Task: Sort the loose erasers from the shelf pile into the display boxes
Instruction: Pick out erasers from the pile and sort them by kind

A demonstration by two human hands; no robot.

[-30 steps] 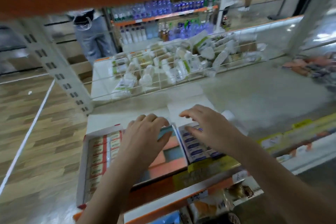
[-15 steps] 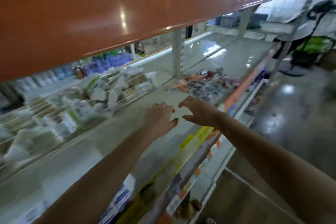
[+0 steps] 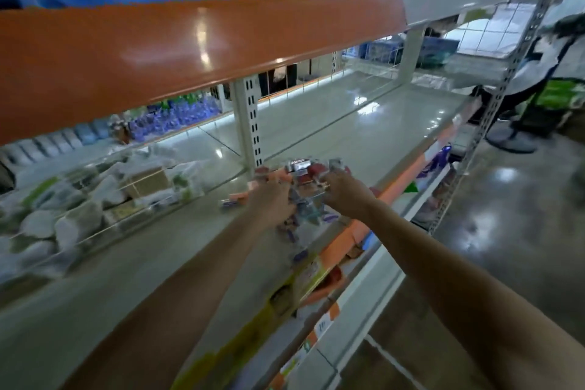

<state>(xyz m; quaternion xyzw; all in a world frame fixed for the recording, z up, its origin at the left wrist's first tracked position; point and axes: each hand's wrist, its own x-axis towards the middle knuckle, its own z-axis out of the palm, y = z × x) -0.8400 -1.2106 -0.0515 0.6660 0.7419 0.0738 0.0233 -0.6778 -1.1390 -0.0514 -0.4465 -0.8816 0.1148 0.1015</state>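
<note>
The pile of loose erasers, orange, red, blue and clear-wrapped, lies on the grey shelf near its front edge. My left hand reaches into the pile's left side, fingertips at some orange erasers. My right hand is on the pile's right side with its fingers bent down among the erasers. Motion blur hides whether either hand holds one. A single orange eraser lies just left of the pile, and a few blue ones lie nearer to me. The display boxes are out of view.
A wire divider with white packets runs along the back left. A white upright post stands behind the pile. An orange shelf board hangs low overhead. Price labels line the front edge. A person stands far right.
My view swung right, from the display boxes to the eraser pile. Both hands left the boxes, stretched forward along the shelf and now touch the pile.
</note>
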